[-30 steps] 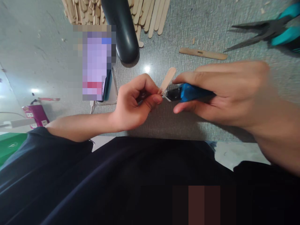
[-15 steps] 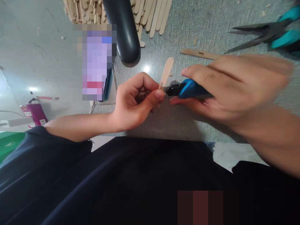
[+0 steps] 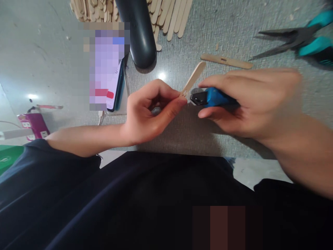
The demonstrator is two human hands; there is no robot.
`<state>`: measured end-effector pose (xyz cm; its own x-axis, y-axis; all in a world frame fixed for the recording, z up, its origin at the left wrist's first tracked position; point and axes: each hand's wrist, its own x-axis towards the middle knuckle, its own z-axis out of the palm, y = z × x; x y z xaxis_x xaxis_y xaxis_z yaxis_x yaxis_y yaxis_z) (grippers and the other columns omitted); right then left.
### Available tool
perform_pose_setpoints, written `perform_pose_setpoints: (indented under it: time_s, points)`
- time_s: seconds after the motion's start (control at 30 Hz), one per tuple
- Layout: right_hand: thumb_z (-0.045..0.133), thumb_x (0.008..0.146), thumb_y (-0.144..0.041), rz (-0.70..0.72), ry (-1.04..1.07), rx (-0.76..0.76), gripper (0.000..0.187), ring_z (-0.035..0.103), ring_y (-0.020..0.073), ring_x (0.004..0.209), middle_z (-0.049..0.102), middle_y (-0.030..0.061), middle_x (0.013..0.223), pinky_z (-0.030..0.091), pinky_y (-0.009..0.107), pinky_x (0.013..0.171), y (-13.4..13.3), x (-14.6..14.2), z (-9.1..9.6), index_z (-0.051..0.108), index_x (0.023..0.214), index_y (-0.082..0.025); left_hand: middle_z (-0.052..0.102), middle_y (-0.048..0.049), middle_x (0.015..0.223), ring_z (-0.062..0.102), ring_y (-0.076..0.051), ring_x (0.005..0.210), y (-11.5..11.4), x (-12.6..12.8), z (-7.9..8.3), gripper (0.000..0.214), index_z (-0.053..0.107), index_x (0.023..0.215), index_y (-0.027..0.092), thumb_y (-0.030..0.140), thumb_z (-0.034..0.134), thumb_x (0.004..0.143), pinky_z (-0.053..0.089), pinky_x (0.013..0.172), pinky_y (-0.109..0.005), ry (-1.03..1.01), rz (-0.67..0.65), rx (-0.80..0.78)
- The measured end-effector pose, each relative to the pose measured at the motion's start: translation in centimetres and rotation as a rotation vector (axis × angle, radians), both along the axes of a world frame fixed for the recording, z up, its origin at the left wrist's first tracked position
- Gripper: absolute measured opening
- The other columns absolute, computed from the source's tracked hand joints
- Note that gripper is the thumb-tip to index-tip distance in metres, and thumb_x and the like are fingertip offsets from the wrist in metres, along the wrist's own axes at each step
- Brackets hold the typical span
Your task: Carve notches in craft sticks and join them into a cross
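Between thumb and forefinger, my left hand (image 3: 151,113) pinches a wooden craft stick (image 3: 194,78) near its notched part; the rounded end points up and to the right. My right hand (image 3: 252,99) is wrapped round a blue and black utility knife (image 3: 217,97). The knife's black nose faces the stick, a small gap away from it, and I cannot make out the blade. Beyond my right hand, a second craft stick (image 3: 238,63) with a slot cut in its middle lies flat on the table.
Pliers (image 3: 299,38) with teal handles lie open at the far right. A dark oblong case (image 3: 140,38) rests by piles of craft sticks (image 3: 171,19). A partly blurred phone (image 3: 114,86) lies left of centre, and a magenta power strip (image 3: 33,125) is at the far left.
My right hand has drawn the knife back to the right, off the stick. The stick in my left hand has tilted further right, and its free end has moved that way.
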<state>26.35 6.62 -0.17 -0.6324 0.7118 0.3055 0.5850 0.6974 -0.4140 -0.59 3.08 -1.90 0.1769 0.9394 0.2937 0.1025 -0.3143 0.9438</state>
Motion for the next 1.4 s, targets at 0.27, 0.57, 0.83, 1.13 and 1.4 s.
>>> perform_pose_setpoints:
  time_s: [0.27,0.57,0.83,1.13,1.4]
  points:
    - [0.048,0.12,-0.084,0.014,0.01,-0.003,0.064,0.076,0.0227,0.077,0.081,0.0019,0.09,0.042,0.039,0.064,0.3,0.2,-0.2,0.078,0.123,-0.027,0.077,0.004,0.09,0.069,-0.007,0.071,0.5,-0.1,-0.3,0.021,0.074,0.105,0.025,0.041,0.08,0.118,0.059,0.059,-0.028,0.002,0.004,0.133]
    - [0.044,0.121,-0.084,-0.016,0.089,0.019,0.068,0.072,0.0212,0.072,0.078,0.0027,0.082,0.039,0.04,0.062,-0.2,-0.4,-0.3,0.078,0.114,-0.025,0.077,0.0023,0.087,0.07,-0.008,0.071,0.5,0.3,-0.1,0.016,0.076,0.104,0.024,0.033,0.083,0.116,0.061,0.06,-0.027,-0.008,0.041,0.187]
    - [0.041,0.121,-0.084,-0.031,0.097,-0.017,0.069,0.071,0.0218,0.072,0.076,0.0022,0.082,0.04,0.04,0.064,-0.4,-0.8,-0.1,0.079,0.113,-0.027,0.078,0.0018,0.086,0.07,-0.008,0.07,0.5,0.7,-0.3,0.01,0.076,0.104,0.021,0.022,0.082,0.112,0.061,0.06,-0.023,-0.04,0.061,0.224]
    - [0.053,0.121,-0.079,0.043,0.158,-0.077,0.058,0.069,0.0165,0.069,0.075,-0.0014,0.081,0.043,0.035,0.062,-0.3,-1.0,0.7,0.075,0.113,-0.025,0.07,0.0017,0.082,0.064,-0.009,0.068,0.3,0.7,-0.4,0.016,0.066,0.103,0.022,0.024,0.078,0.113,0.052,0.058,-0.026,0.019,0.046,0.303]
    - [0.065,0.119,-0.074,0.114,0.176,-0.168,0.048,0.078,0.0177,0.077,0.084,-0.0004,0.093,0.05,0.032,0.065,-0.1,-0.6,1.1,0.08,0.126,-0.028,0.063,0.0041,0.075,0.059,-0.011,0.061,0.2,0.6,-0.3,0.024,0.058,0.099,0.026,0.031,0.077,0.114,0.043,0.051,-0.03,0.084,0.056,0.332]
